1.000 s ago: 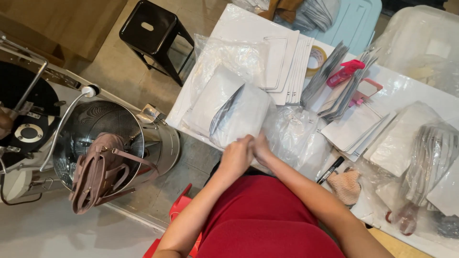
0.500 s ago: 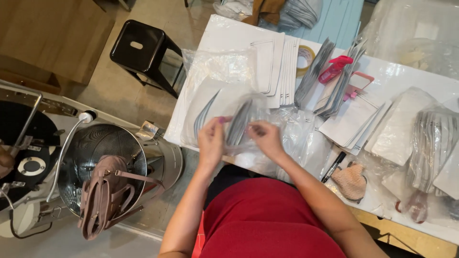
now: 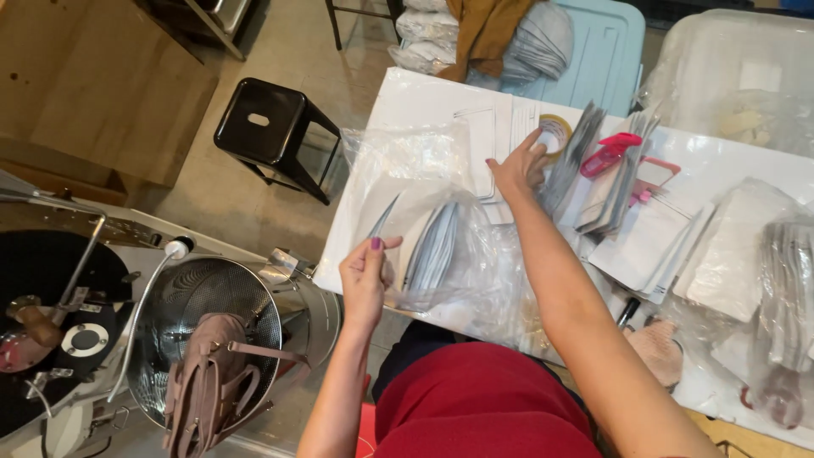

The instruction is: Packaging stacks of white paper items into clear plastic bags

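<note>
My left hand (image 3: 366, 273) pinches the edge of a clear plastic bag (image 3: 432, 254) that holds a stack of flat grey-white pouches, near the table's front left corner. My right hand (image 3: 519, 165) reaches far across the white table (image 3: 424, 93), fingers spread flat on a stack of white sheets (image 3: 496, 140) beside a roll of tape (image 3: 555, 129). It holds nothing that I can see.
Grey pouches (image 3: 593, 170) with a red clip (image 3: 612, 151) lie right of the tape, more white packets (image 3: 729, 246) further right. A black stool (image 3: 273, 131) stands left of the table. A steel basket holding a brown handbag (image 3: 208, 373) sits at lower left.
My right hand let go of the bag and reached forward to the white sheets by the tape. My left hand stayed on the bag, which now lies lower on the table.
</note>
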